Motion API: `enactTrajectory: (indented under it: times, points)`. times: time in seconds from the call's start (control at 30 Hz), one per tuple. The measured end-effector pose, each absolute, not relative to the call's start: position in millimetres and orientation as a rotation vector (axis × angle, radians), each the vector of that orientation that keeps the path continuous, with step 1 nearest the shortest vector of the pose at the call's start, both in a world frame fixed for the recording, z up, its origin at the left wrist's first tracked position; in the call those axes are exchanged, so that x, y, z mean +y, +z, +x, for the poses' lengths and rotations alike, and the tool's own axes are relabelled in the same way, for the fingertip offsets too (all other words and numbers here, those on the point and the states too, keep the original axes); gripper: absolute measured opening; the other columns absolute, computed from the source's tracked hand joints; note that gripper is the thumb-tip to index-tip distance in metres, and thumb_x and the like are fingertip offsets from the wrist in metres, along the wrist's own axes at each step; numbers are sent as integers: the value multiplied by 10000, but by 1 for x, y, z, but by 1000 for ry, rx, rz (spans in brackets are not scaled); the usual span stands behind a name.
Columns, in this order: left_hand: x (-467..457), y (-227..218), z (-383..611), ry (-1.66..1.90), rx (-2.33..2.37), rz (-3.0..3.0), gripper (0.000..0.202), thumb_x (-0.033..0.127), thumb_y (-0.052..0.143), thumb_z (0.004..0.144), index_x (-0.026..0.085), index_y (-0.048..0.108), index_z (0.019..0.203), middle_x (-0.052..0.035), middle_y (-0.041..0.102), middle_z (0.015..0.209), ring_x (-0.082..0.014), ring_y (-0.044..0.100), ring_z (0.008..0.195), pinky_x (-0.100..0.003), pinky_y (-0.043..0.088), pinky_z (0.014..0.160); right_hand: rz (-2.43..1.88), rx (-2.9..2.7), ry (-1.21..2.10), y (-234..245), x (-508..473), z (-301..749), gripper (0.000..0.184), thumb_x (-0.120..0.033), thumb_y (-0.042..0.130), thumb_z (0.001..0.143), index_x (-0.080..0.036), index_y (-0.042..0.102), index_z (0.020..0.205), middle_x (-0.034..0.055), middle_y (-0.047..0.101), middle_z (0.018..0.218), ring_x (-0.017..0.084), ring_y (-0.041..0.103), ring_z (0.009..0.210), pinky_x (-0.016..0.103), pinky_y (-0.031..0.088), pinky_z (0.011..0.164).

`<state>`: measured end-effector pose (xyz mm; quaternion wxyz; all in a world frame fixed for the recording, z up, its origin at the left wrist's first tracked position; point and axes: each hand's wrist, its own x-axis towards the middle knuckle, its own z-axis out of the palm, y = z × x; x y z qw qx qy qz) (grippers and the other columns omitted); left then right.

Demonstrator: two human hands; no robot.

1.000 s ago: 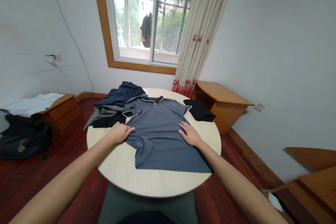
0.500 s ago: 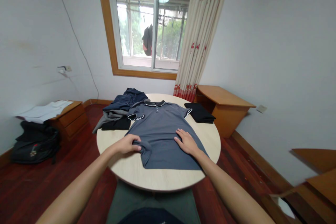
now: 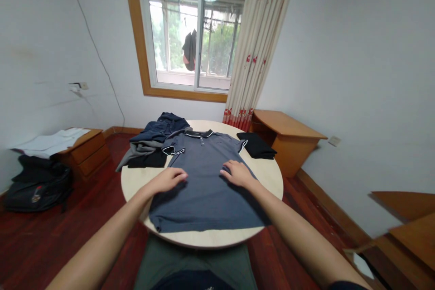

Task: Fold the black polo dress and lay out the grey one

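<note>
A grey polo shirt lies spread face up on a round pale table, its dark collar away from me and its hem near the front edge. The sleeves carry white-edged black cuffs, and the lower left corner of the hem is slightly curled. Over the left side of the shirt is my left hand, fingers loosely bent and no cloth gripped. My right hand is open at the shirt's right side, fingers bent a little; whether it touches the fabric I cannot tell.
At the table's back left sits a pile of dark blue, grey and black clothes. A folded black garment lies at the back right. Beyond the table are a wooden desk, a curtain, a drawer cabinet and a black bag.
My left hand has let go of the shirt's left edge and risen slightly. The bunched lower left part now lies flatter, with the hem closer to me. My right hand has shifted slightly away from me.
</note>
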<state>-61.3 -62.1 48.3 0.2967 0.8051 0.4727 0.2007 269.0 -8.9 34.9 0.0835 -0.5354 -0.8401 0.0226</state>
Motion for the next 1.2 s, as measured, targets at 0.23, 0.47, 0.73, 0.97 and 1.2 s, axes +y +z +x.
enactTrajectory:
  times: [0.23, 0.47, 0.73, 0.97, 1.2]
  points:
    - [-22, -6, 5, 345, 1503, 2538, 524, 481, 398, 992, 228, 489, 1443, -132, 363, 1581, -301, 302, 1471, -590, 176, 1186, -1521, -2435, 165, -8, 26, 208, 573, -521, 369, 998, -186, 491, 1446, 116, 436, 1540, 243, 377, 1432, 427, 266, 1168]
    - [-7, -21, -46, 320, 1775, 2447, 660, 591, 338, 981, 207, 404, 1515, -107, 278, 1619, -306, 206, 1506, -546, 193, 1195, -1813, -2259, 143, -23, 43, 281, 648, -551, 325, 999, -160, 407, 1509, 119, 319, 1603, 259, 260, 1492, 463, 177, 1207]
    - [5, -27, -64, 226, 1943, 2463, 670, 592, 297, 990, 209, 383, 1533, -63, 278, 1620, -280, 203, 1510, -467, 236, 1199, -1978, -2203, 88, -28, 52, 315, 695, -563, 273, 1003, -127, 345, 1540, 112, 258, 1627, 244, 227, 1504, 420, 165, 1212]
    - [-13, -24, -59, 117, 1897, 2484, 681, 616, 254, 992, 244, 325, 1558, -25, 209, 1639, -274, 157, 1521, -488, 184, 1210, -2026, -2169, 56, -31, 28, 319, 695, -570, 276, 1001, -137, 350, 1540, 100, 272, 1624, 251, 231, 1502, 415, 177, 1206]
    - [-21, 10, -51, -27, 1831, 2478, 664, 624, 364, 949, 230, 482, 1471, -78, 385, 1577, -304, 357, 1441, -441, 332, 1134, -2065, -2207, 76, -12, 18, 321, 676, -583, 361, 971, -149, 454, 1480, 130, 383, 1571, 293, 367, 1426, 418, 289, 1146]
